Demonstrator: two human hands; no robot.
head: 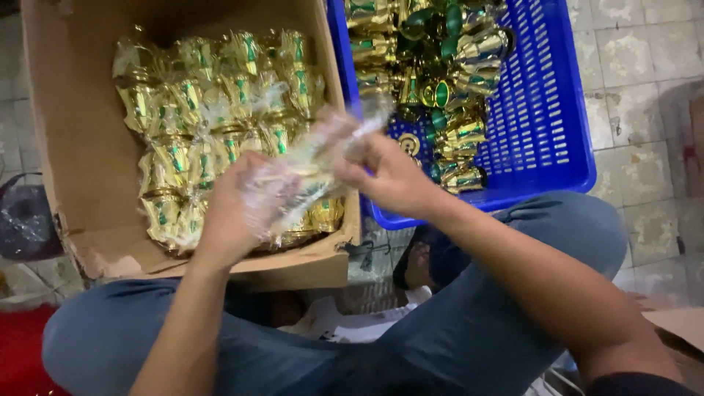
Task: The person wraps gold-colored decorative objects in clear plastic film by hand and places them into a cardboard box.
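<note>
My left hand (231, 209) and my right hand (389, 176) both grip a clear plastic bag (315, 158), stretched between them over the near right corner of a cardboard box (70, 147). A gold and green item seems to sit inside the bag, blurred by motion. The box holds several gold and green pieces wrapped in clear plastic (213, 110). A blue plastic crate (543, 110) to the right holds several unwrapped gold and green pieces (440, 66).
I sit on a tiled floor (645, 66) with my knees in blue jeans (469, 323) spread below the box and crate. A dark plastic bag (26, 220) lies at the left. Cardboard (682, 323) sits at the right edge.
</note>
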